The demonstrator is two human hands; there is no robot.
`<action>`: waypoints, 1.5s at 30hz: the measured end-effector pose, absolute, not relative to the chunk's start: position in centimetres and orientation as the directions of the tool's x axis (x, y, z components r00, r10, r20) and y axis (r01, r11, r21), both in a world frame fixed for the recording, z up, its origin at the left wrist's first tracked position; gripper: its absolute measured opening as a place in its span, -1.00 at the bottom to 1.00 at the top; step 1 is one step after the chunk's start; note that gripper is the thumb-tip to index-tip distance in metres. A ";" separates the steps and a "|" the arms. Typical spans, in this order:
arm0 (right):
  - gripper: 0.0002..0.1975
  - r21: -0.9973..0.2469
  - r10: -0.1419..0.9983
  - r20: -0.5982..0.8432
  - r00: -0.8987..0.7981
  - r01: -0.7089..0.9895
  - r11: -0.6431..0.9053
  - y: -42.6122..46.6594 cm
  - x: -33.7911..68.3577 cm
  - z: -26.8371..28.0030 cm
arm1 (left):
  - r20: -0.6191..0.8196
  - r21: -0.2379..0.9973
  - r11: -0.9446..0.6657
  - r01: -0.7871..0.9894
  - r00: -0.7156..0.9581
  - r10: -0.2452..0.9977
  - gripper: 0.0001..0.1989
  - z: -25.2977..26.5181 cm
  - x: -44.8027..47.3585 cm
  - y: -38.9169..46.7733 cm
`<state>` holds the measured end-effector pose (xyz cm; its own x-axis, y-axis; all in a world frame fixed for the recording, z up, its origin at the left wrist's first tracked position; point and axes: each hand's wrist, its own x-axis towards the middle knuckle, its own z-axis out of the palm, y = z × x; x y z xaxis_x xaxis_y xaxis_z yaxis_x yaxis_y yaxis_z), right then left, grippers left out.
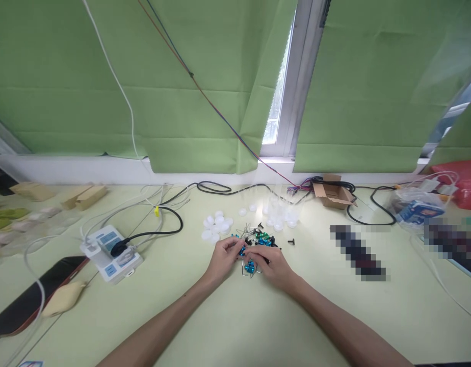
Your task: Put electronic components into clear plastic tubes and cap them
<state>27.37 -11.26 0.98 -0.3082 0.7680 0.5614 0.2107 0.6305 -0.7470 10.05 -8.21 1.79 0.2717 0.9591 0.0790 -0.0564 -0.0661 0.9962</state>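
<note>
My left hand is closed in a pinch around a small shiny blue metal part. From the other side, the bent fingers of my right hand come together close to that same part. Whatever sits between my right fingertips is too small and covered to name. Under and beyond my hands lies a pile of small green, blue and black pieces. Thin bent metal rods are mixed in with them. Another blue metal piece lies on the table between my wrists.
White round caps and clear containers stand behind the pile. A black T-shaped piece lies to its right. Further out are a power strip with cables, an open cardboard box and a blurred-out object.
</note>
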 end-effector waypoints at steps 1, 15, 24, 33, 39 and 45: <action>-0.74 -0.752 0.772 0.557 -0.306 0.210 0.625 -11.2 27.4 0.9 | 0.085 0.996 -0.075 -0.050 0.263 0.961 -0.67 1.7 10.1 -8.2; -0.86 -0.771 0.816 0.564 -0.124 0.275 0.575 -10.9 27.5 1.0 | 0.166 0.981 -0.181 0.066 0.189 0.968 -0.69 2.4 11.4 -7.8; -0.76 -0.734 0.788 0.598 -0.144 0.297 0.611 -10.9 27.4 0.5 | 0.203 0.971 -0.224 0.085 0.198 0.959 -0.70 2.3 11.1 -8.2; -0.72 -0.791 0.836 0.529 -0.143 0.272 0.547 -11.1 27.2 0.7 | 0.212 0.965 -0.241 0.100 0.238 0.948 -0.70 2.5 11.0 -8.5; -0.75 -0.860 0.871 0.474 -0.130 0.145 0.490 -11.0 27.0 0.7 | 0.182 0.979 -0.200 0.036 0.282 0.942 -0.72 2.8 11.1 -8.5; -0.77 -0.889 0.887 0.439 -0.143 0.075 0.452 -11.1 26.9 0.5 | 0.138 0.990 -0.137 -0.027 0.311 0.940 -0.74 2.8 11.2 -8.5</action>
<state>26.92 -11.06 0.48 -0.1432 0.8871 0.4387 0.0753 0.4518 -0.8890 11.17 -8.54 2.75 0.3108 0.9404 0.1383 -0.0268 -0.1368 0.9902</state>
